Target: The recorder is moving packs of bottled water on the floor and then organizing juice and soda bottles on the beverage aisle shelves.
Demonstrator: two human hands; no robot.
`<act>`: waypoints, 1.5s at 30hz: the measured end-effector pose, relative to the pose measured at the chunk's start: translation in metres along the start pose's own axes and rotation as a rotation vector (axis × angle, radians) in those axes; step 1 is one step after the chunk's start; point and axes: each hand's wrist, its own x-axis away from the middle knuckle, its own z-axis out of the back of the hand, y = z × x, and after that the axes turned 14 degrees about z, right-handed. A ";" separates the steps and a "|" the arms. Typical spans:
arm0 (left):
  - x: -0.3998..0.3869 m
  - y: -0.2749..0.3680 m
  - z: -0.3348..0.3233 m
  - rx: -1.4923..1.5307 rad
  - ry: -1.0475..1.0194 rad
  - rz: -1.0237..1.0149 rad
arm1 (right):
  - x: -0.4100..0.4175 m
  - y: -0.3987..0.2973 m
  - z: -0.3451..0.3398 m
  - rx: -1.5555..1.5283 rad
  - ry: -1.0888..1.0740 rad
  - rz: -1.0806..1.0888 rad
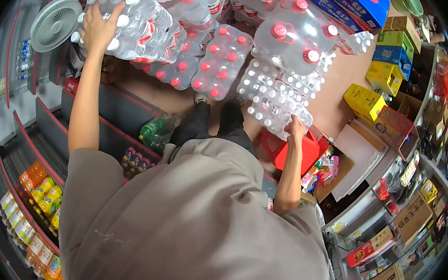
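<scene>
My left hand point(99, 29) lies with spread fingers against the white caps of a shrink-wrapped pack of clear bottles point(149, 33). That pack is tilted, its caps facing left, beside stacked bottle packs. Low on the right, my right hand point(297, 128) has its fingers closed on the near corner of another wrapped pack of white-capped bottles point(276, 109). A pack of red-capped bottles point(221, 61) stands on the floor between the two. Behind the right-hand pack is a wrapped bundle of large red-capped jugs point(295, 36).
At left, a round fan point(56, 23) stands near grey shelves point(90, 120) with red edges. Green bottles point(157, 131) lie by my legs. A red plastic container point(300, 152) is just below my right hand. Yellow cartons point(365, 101) and flat cardboard point(360, 156) line the right side.
</scene>
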 end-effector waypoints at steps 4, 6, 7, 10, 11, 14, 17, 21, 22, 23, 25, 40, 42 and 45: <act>-0.001 -0.005 0.001 0.010 0.028 -0.012 | -0.019 -0.027 -0.027 0.070 -0.037 0.050; -0.001 -0.005 0.002 0.006 0.026 -0.005 | -0.037 -0.033 -0.031 0.047 -0.090 0.054; 0.000 -0.004 0.003 0.005 0.024 -0.008 | -0.044 -0.032 -0.031 0.053 -0.098 0.052; 0.001 -0.003 -0.001 0.018 0.054 -0.013 | -0.058 -0.031 -0.032 0.075 -0.083 0.051; 0.001 -0.004 -0.003 0.027 0.084 -0.031 | -0.064 -0.032 -0.032 0.059 -0.081 0.057; 0.000 -0.005 -0.005 0.008 0.092 -0.042 | -0.080 -0.038 -0.020 0.081 -0.060 0.075; -0.006 -0.018 -0.003 -0.022 0.117 -0.035 | -0.082 -0.046 -0.004 0.039 -0.062 0.034; -0.007 -0.017 -0.005 0.009 0.110 -0.068 | -0.097 -0.032 0.013 0.182 0.069 -0.073; -0.008 -0.016 -0.006 0.010 0.104 -0.074 | -0.106 -0.022 0.023 0.143 0.003 -0.019; -0.008 -0.015 -0.006 0.003 0.100 -0.065 | -0.117 -0.014 0.030 0.142 0.010 -0.023; -0.005 -0.012 -0.004 -0.011 0.091 -0.067 | -0.131 -0.001 0.034 0.160 0.096 0.003; -0.007 -0.008 0.000 -0.024 0.103 -0.073 | -0.160 0.051 0.075 0.574 0.415 0.282; -0.007 -0.009 0.006 -0.019 0.096 -0.057 | -0.125 0.036 0.038 0.863 0.548 0.561; -0.020 -0.020 -0.002 -0.012 0.098 -0.070 | -0.076 0.016 -0.011 0.985 0.482 0.746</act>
